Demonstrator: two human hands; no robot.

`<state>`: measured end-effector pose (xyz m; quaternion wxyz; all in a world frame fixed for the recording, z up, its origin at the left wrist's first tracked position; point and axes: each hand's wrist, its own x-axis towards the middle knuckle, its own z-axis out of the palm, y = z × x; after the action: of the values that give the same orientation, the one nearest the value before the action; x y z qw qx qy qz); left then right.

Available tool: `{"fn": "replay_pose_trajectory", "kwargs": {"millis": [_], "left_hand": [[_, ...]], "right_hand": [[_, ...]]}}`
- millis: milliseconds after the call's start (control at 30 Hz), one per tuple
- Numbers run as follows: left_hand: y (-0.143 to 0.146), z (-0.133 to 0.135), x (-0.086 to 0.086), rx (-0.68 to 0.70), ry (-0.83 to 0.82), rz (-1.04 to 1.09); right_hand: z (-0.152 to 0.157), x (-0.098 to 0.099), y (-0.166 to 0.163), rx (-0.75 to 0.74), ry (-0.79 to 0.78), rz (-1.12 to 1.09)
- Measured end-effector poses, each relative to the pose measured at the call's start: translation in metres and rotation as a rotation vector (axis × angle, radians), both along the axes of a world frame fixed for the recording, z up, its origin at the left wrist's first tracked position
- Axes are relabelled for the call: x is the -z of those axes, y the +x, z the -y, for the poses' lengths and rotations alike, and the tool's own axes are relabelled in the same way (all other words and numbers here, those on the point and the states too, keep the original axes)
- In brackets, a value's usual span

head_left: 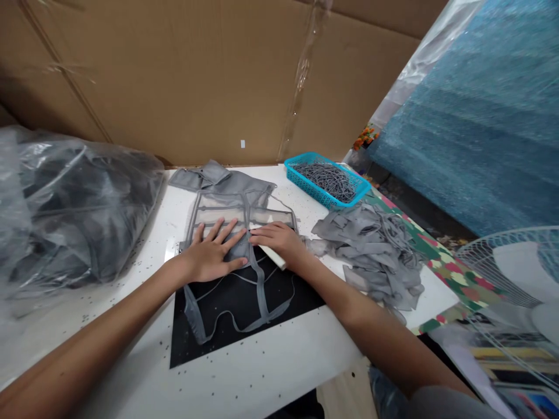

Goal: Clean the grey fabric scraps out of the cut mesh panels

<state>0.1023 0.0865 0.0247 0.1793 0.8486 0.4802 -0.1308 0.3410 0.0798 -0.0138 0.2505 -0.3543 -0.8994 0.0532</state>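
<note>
A grey sheer mesh piece (220,201) with darker straps and bands lies spread over a black sheet (187,352) on the white table. My left hand (213,251) rests flat on the mesh, fingers spread. Beside it, my right hand (279,241) is closed around a slim off-white tool (273,256). One end of that tool sticks out below the palm; its kind and tip are hidden by the fingers. My right fingertips touch the mesh near its central strap (259,288). Thin straps and loops trail toward me across the black sheet.
More grey fabric (238,181) lies behind the mesh. A turquoise basket (305,185) holds thin grey cords. Grey fabric scraps (375,250) are heaped at right. On the left bulges a clear plastic bag (82,209) of dark fabric. A fan (515,267) stands at the right.
</note>
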Motion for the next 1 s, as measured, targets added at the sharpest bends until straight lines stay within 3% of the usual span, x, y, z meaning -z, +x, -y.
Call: {"fn": "replay_pose_trajectory", "kwargs": {"millis": [100,267,533,667,833,1000], "left_hand": [[-0.001,0.0,0.002,-0.005,0.018,0.014],[-0.005,-0.003,0.008,0.019,0.045,0.081],[-0.005,-0.002,0.004,0.021,0.017,0.052],[-0.006,-0.003,0.003,0.032,0.015,0.073],[-0.008,-0.003,0.006,0.042,0.034,0.097],[-0.007,-0.002,0.006,0.026,0.05,0.125]], "right_hand": [[0.0,-0.002,-0.004,0.129,0.101,0.157],[-0.007,-0.013,0.013,0.389,0.141,0.109],[0.007,-0.052,0.116,1.221,0.206,-0.108],[0.027,-0.059,0.161,1.5,0.339,-0.249],[0.022,-0.076,0.191,1.623,0.371,-0.307],[-0.033,-0.117,0.213,1.465,0.153,-0.222]]}}
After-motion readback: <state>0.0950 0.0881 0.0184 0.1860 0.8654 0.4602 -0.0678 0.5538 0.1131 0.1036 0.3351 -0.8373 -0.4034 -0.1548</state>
